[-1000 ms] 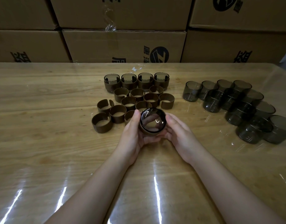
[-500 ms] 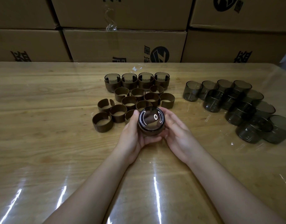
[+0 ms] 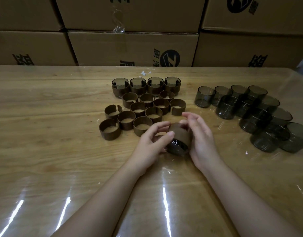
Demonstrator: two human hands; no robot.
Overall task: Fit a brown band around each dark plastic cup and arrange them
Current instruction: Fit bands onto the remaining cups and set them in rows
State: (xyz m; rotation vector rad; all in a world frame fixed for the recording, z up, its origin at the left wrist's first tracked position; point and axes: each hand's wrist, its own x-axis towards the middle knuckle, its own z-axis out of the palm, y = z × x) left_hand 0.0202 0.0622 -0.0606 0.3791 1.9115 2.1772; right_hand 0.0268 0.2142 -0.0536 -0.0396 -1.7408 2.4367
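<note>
A dark plastic cup [image 3: 177, 146] lies tilted between my hands just above the table, base toward me, with a brown band [image 3: 179, 133] around its body. My left hand [image 3: 151, 143] grips it from the left, thumb on the band. On the right side, my right hand [image 3: 202, 139] cups it with fingers curved over its far end and the index finger lifted. Several banded cups [image 3: 137, 86] stand in a row at the back. Several loose brown bands [image 3: 142, 108] lie in front of that row. Several bare dark cups [image 3: 255, 115] are clustered at the right.
The wooden table [image 3: 44, 151] is covered with glossy clear film. Stacked cardboard boxes [image 3: 130, 48] form a wall along the table's far edge. The loose bands lie just left of and behind my hands.
The cup has turned from mouth-up facing me to lying tilted with its base toward me. The band now shows around its body. My right fingers have loosened and lifted.
</note>
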